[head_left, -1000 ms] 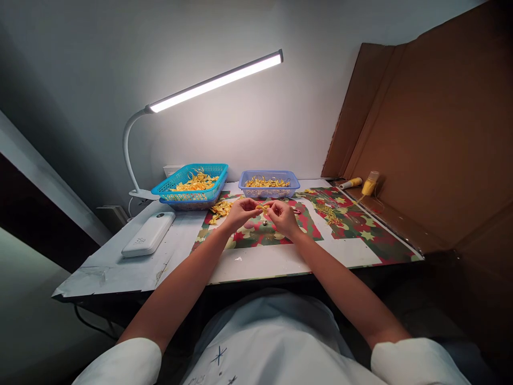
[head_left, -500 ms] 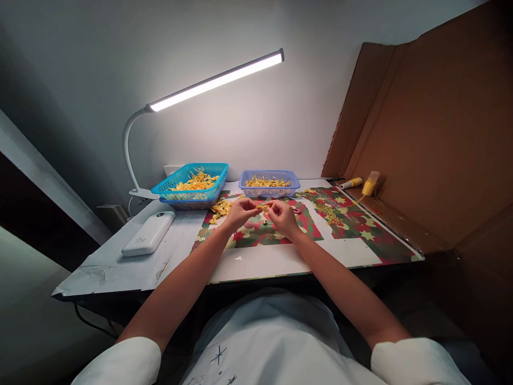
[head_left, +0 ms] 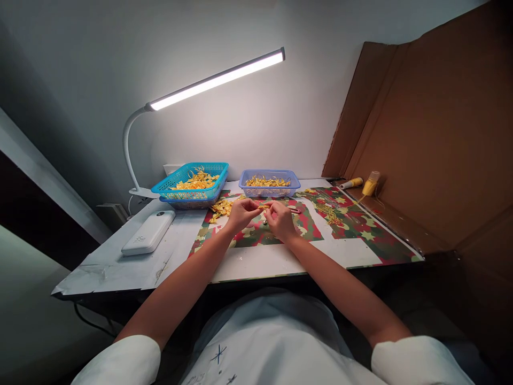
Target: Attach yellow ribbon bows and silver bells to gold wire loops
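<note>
While a small yellow ribbon piece (head_left: 263, 207) is held over the patterned sheet (head_left: 308, 227), it is pinched from one side by the left hand (head_left: 242, 215) and from the other by the right hand (head_left: 280, 220). On each hand the thumb and forefinger are pressed close together on the piece, so that only a sliver of yellow is left showing between the fingertips. The other fingers are bent; their exact placing cannot be told, as they are partly hidden. Just below the piece, a small shiny ball (head_left: 265, 222) is partly covered by the right hand. Beside that hand, a thin reddish object (head_left: 295, 210) is seen on the sheet. Near the left hand, a heap of yellow pieces (head_left: 219, 210) is spread on the table (head_left: 260, 263). Beyond the hands, more yellow pieces are held in a turquoise basket (head_left: 222, 177) and a purple basket (head_left: 269, 191). Farther right, a tangle of yellow cord (head_left: 331, 215) is laid out.
</note>
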`<state>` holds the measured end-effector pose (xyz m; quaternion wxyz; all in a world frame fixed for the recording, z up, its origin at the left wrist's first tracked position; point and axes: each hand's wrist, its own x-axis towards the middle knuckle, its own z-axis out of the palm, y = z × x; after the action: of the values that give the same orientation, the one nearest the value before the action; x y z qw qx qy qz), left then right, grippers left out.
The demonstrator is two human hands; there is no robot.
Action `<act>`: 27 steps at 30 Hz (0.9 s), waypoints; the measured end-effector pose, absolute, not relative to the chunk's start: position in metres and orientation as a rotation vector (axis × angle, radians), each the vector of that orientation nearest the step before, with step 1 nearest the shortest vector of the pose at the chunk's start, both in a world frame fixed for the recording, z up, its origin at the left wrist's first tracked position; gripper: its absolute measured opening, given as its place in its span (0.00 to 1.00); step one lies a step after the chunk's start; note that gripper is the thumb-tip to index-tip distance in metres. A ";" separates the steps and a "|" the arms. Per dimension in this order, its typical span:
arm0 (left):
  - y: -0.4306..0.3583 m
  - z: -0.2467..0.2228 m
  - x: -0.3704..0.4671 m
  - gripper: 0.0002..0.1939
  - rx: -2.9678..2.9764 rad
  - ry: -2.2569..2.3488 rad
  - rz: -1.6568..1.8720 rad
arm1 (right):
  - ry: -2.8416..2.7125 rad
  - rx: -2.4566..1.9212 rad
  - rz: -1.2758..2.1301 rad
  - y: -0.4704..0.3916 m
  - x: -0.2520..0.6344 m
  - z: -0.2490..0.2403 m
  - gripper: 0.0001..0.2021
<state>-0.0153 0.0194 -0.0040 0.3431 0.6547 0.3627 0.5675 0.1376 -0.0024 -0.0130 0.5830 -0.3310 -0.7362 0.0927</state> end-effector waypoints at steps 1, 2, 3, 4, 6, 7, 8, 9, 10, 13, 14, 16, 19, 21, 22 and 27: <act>0.018 -0.004 -0.014 0.13 1.717 0.946 1.487 | -1.722 -0.771 0.201 -0.002 0.137 -0.014 0.11; 0.017 -0.004 -0.013 0.12 1.735 0.948 1.498 | -1.724 -0.770 0.186 -0.002 0.136 -0.015 0.11; 0.016 -0.004 -0.012 0.12 1.755 0.950 1.511 | -1.725 -0.770 0.173 -0.002 0.135 -0.016 0.11; 0.015 -0.004 -0.012 0.11 1.776 0.951 1.525 | -1.725 -0.770 0.162 -0.002 0.135 -0.016 0.11; 0.013 -0.004 -0.010 0.10 1.820 0.956 1.557 | -1.723 -0.769 0.144 -0.002 0.134 -0.017 0.10; 0.012 -0.004 -0.010 0.09 1.842 0.959 1.576 | -1.721 -0.769 0.137 -0.002 0.134 -0.017 0.10; 0.011 -0.004 -0.010 0.08 1.864 0.962 1.594 | -1.718 -0.768 0.131 -0.002 0.134 -0.017 0.10; 0.010 -0.004 -0.009 0.07 1.886 0.964 1.612 | -1.716 -0.767 0.125 -0.002 0.133 -0.017 0.10; 0.009 -0.003 -0.009 0.06 1.909 0.966 1.628 | -1.712 -0.765 0.120 -0.002 0.133 -0.017 0.10; 0.005 -0.003 -0.007 0.05 1.972 0.970 1.666 | -1.694 -0.765 0.106 -0.003 0.131 -0.017 0.10; 0.004 -0.002 -0.006 0.05 1.989 0.971 1.675 | -1.687 -0.768 0.103 -0.003 0.130 -0.017 0.10; 0.002 -0.002 -0.005 0.04 2.021 0.973 1.687 | -1.673 -0.775 0.101 -0.003 0.129 -0.017 0.10; 0.001 -0.001 -0.004 0.05 2.056 0.978 1.683 | -1.667 -0.783 0.119 -0.003 0.130 -0.016 0.10; 0.001 0.000 -0.005 0.05 2.071 0.984 1.668 | -1.686 -0.776 0.151 -0.002 0.133 -0.015 0.11; 0.001 0.000 -0.005 0.05 2.074 0.990 1.659 | -1.703 -0.768 0.173 -0.001 0.136 -0.013 0.11; 0.005 0.001 -0.009 0.04 2.062 1.039 1.636 | -1.786 -0.718 0.278 0.000 0.146 -0.008 0.12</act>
<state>-0.0088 0.0053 0.0010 0.1553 0.7197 0.3627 0.5713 0.1461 0.0001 -0.0078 0.5633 -0.3048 -0.7589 0.1179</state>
